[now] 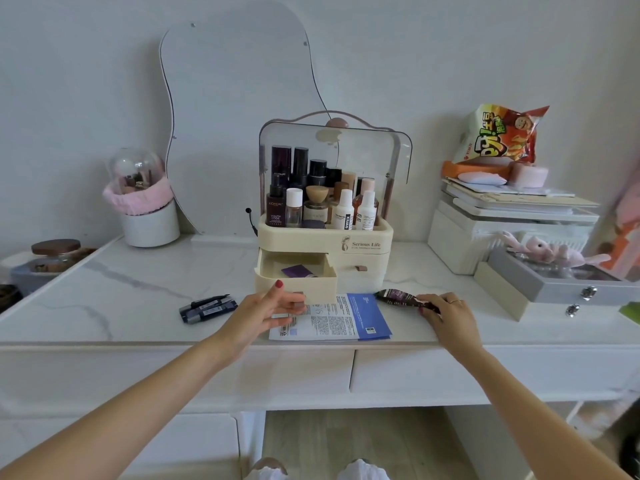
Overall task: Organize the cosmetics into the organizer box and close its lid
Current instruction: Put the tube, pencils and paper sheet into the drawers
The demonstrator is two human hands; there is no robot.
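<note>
Home bedroom, dressing table: white marble-look vanity (138,299), wavy mirror (239,98) on wall, cosmetics organizer (363,240), brush holder (145,202), snack bag (498,136), plush toy (550,252).

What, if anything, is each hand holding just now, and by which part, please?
The right hand pinches the dark sachet at its near end. The left hand holds nothing.

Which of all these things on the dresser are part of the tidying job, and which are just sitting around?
Part of the job:
organizer box, lid up
open drawer
dark sachet, held by the right hand
blue sheet packets
dark pens
left hand, open by the drawer

Just lying about:
snack bag
mirror
brush holder
plush toy
</note>
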